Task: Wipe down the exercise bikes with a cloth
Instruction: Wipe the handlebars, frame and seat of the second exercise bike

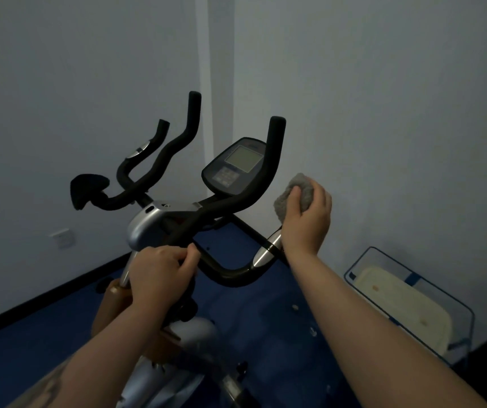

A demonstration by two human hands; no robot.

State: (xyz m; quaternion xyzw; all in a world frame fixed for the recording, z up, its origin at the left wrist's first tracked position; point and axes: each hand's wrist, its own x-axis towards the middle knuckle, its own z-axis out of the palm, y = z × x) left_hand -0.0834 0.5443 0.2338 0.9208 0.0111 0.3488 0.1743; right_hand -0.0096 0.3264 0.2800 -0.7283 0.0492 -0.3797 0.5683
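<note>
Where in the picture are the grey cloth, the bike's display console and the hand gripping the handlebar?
grey cloth [294, 192]: head view, on the bunched top.
display console [234, 166]: head view, lower edge of the screen.
left hand [160, 267]: head view, back of hand.

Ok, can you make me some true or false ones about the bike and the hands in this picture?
1. The right hand holds a grey cloth. True.
2. The left hand is waving in the air. False: its fingers curl around the black handlebar.
3. The cloth is pressed flat on the bike's screen. False: it is bunched in the right hand, to the right of the screen and apart from it.
4. The floor is blue. True.
5. A clear bin stands by the wall on the right. True.
</note>
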